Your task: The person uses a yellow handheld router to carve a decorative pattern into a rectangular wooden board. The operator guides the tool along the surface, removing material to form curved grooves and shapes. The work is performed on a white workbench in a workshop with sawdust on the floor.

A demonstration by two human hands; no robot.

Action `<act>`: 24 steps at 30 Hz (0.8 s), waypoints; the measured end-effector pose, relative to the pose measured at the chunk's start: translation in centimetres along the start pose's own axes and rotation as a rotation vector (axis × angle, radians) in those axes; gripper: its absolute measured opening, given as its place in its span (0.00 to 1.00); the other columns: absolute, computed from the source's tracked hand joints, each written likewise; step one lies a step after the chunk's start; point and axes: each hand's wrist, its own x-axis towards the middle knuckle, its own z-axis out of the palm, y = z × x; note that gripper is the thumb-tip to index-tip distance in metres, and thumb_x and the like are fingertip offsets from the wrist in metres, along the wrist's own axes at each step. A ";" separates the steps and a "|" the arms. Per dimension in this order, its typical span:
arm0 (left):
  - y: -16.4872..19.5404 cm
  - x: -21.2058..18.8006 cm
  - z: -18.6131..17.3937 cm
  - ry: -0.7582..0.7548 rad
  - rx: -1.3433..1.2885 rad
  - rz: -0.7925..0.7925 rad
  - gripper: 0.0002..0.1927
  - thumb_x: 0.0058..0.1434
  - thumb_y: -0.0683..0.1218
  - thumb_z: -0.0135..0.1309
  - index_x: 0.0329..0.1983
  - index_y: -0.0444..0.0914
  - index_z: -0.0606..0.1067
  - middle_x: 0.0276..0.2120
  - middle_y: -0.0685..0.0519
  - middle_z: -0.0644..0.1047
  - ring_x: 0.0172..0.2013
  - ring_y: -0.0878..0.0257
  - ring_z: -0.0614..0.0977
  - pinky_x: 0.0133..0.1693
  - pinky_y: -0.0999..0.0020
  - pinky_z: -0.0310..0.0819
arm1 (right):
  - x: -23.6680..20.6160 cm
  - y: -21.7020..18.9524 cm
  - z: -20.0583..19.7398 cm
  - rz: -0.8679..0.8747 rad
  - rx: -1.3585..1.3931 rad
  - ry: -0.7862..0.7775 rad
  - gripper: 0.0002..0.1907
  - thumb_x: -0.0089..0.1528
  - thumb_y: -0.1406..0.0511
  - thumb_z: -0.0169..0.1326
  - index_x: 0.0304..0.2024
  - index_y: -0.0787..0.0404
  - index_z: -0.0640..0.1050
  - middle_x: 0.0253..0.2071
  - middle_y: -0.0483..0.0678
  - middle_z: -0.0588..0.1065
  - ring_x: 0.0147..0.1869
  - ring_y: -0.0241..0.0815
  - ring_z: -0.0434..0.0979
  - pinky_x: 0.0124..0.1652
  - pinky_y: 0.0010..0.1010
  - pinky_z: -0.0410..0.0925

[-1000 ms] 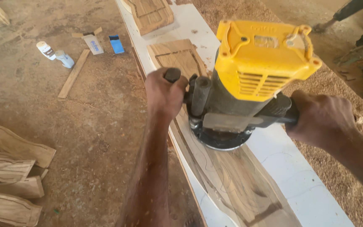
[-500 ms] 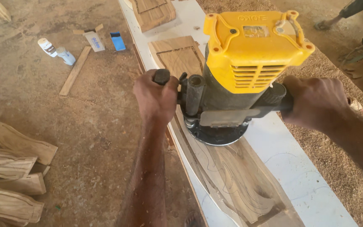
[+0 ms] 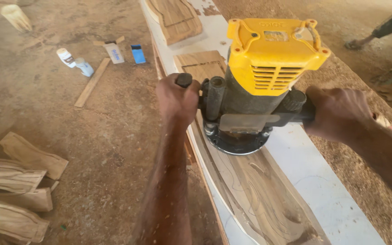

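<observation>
2 hands steer a yellow-topped router along a wooden board on the white counter.

Curved wooden pieces (image 3: 10, 195) lie stacked on the dusty floor. The left hand (image 3: 176, 100) wraps 1 black side handle; the router (image 3: 255, 86), yellow cap over dark body, round base flat on the carved board (image 3: 255, 195); the right hand (image 3: 336, 113) clasps the other handle, above the counter (image 3: 323, 199).

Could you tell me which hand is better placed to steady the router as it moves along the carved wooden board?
Probably the left hand: it grips the handle over the curved wooden board. The right hand holds the opposite handle of the yellow router, out over the white bench top.
</observation>
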 end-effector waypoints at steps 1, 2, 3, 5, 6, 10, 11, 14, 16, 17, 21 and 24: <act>0.0 0.3 0.0 -0.009 0.008 0.001 0.09 0.50 0.43 0.59 0.29 0.31 0.79 0.24 0.46 0.81 0.26 0.57 0.81 0.33 0.62 0.76 | 0.1 -0.2 -0.1 0.031 0.001 -0.036 0.09 0.58 0.60 0.58 0.39 0.52 0.75 0.23 0.45 0.74 0.23 0.39 0.76 0.26 0.35 0.68; 0.1 0.4 0.1 -0.023 0.000 -0.014 0.08 0.51 0.43 0.59 0.29 0.32 0.79 0.24 0.46 0.81 0.25 0.58 0.81 0.32 0.62 0.76 | 0.1 -0.3 -0.2 0.068 0.002 -0.077 0.09 0.58 0.60 0.58 0.39 0.51 0.75 0.24 0.44 0.74 0.23 0.39 0.77 0.26 0.35 0.68; 0.1 0.6 0.1 -0.035 -0.008 -0.030 0.08 0.51 0.43 0.59 0.29 0.32 0.79 0.24 0.47 0.81 0.25 0.58 0.81 0.32 0.62 0.77 | 0.2 -0.5 -0.3 0.055 0.000 -0.054 0.09 0.58 0.60 0.58 0.39 0.51 0.74 0.24 0.44 0.74 0.23 0.39 0.76 0.26 0.34 0.68; 0.2 1.0 0.0 -0.054 -0.017 -0.072 0.07 0.51 0.43 0.58 0.28 0.32 0.79 0.23 0.47 0.81 0.25 0.58 0.81 0.31 0.62 0.77 | 0.5 -0.7 -0.3 0.022 -0.005 -0.014 0.09 0.57 0.60 0.57 0.39 0.52 0.74 0.24 0.43 0.74 0.23 0.38 0.76 0.24 0.33 0.68; 0.2 1.2 0.1 -0.065 -0.019 -0.096 0.07 0.51 0.42 0.58 0.27 0.32 0.78 0.23 0.46 0.81 0.25 0.58 0.81 0.31 0.61 0.77 | 0.6 -0.7 -0.3 0.041 0.005 -0.043 0.08 0.58 0.60 0.57 0.39 0.52 0.74 0.25 0.43 0.74 0.23 0.38 0.76 0.25 0.33 0.68; -0.1 1.9 0.2 -0.063 -0.026 -0.073 0.08 0.52 0.42 0.58 0.25 0.31 0.78 0.22 0.46 0.81 0.24 0.57 0.81 0.30 0.61 0.77 | 1.6 -0.8 -0.1 0.073 0.023 -0.086 0.07 0.60 0.60 0.57 0.39 0.51 0.75 0.25 0.44 0.75 0.22 0.38 0.75 0.25 0.33 0.68; -0.3 2.1 0.3 -0.057 -0.013 -0.065 0.07 0.51 0.43 0.58 0.25 0.32 0.78 0.22 0.47 0.81 0.24 0.58 0.81 0.30 0.62 0.77 | 1.9 -0.7 -0.1 0.066 0.021 -0.085 0.06 0.60 0.60 0.56 0.38 0.51 0.75 0.25 0.44 0.75 0.22 0.37 0.75 0.25 0.33 0.68; -0.7 2.7 0.6 -0.013 -0.015 -0.022 0.07 0.50 0.43 0.58 0.26 0.33 0.78 0.22 0.47 0.80 0.24 0.58 0.81 0.31 0.63 0.77 | 2.7 -0.6 0.3 0.051 0.012 -0.094 0.06 0.59 0.61 0.56 0.38 0.52 0.74 0.25 0.42 0.74 0.20 0.36 0.73 0.22 0.31 0.68; -1.0 2.8 0.6 0.033 -0.071 0.018 0.07 0.49 0.43 0.59 0.26 0.32 0.77 0.21 0.46 0.79 0.24 0.57 0.81 0.31 0.62 0.77 | 3.2 -0.5 0.4 0.033 -0.024 -0.070 0.05 0.61 0.61 0.55 0.37 0.52 0.75 0.24 0.43 0.73 0.20 0.35 0.72 0.21 0.30 0.67; -1.2 2.8 0.6 0.028 -0.074 0.029 0.08 0.49 0.43 0.59 0.25 0.32 0.77 0.21 0.47 0.79 0.24 0.57 0.81 0.31 0.62 0.77 | 3.4 -0.4 0.5 0.010 -0.048 -0.065 0.04 0.62 0.61 0.54 0.37 0.52 0.75 0.24 0.43 0.73 0.20 0.35 0.72 0.21 0.30 0.67; -1.5 3.1 0.5 0.017 -0.072 0.059 0.09 0.50 0.44 0.58 0.23 0.32 0.76 0.19 0.47 0.78 0.22 0.57 0.79 0.29 0.61 0.74 | 4.4 -0.3 0.5 0.008 -0.043 -0.061 0.06 0.61 0.61 0.54 0.40 0.52 0.74 0.23 0.44 0.73 0.19 0.36 0.73 0.21 0.31 0.68; -1.6 3.1 0.6 0.042 -0.084 0.089 0.11 0.51 0.44 0.57 0.20 0.31 0.73 0.17 0.47 0.76 0.20 0.56 0.76 0.28 0.60 0.71 | 5.0 -0.3 0.5 -0.010 -0.054 -0.043 0.08 0.60 0.60 0.56 0.40 0.52 0.74 0.23 0.44 0.73 0.20 0.36 0.73 0.22 0.32 0.68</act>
